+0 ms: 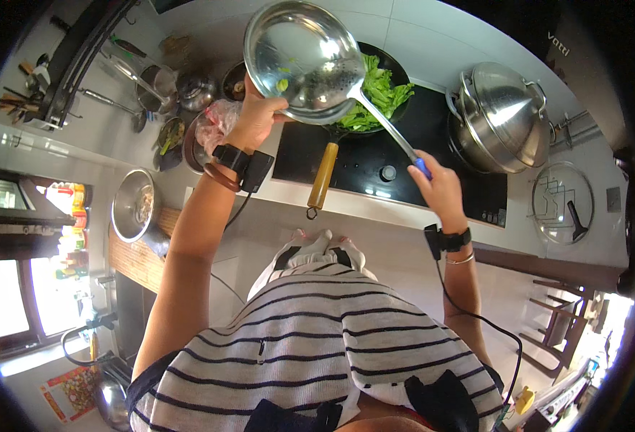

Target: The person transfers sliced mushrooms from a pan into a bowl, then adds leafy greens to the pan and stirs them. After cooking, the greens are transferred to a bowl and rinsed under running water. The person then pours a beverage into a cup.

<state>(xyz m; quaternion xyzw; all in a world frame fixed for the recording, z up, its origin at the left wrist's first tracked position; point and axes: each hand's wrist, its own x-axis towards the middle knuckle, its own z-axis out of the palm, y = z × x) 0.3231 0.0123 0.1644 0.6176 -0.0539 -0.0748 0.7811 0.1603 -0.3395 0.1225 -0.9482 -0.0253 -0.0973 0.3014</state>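
Note:
My left hand (257,120) grips the rim of a stainless steel bowl (285,40), with the thumb on the inner side. The bowl is tilted up beside and partly over a dark wok, and a few green leaf bits cling to its inside. In my right hand (439,182) is a metal slotted ladle (385,121), held near the blue part of its handle. Its perforated head lies over the bowl's inside; whether it touches the metal I cannot tell. Green leafy vegetables (379,94) fill the wok (401,70), whose wooden handle (324,175) points towards me.
The wok is on a black cooktop (425,135), left of a large lidded steel pot (506,116). Further right stands a glass lid (563,202). To the left are a plastic bag (216,124), a steel bowl (134,205) with food and a wooden board (134,245).

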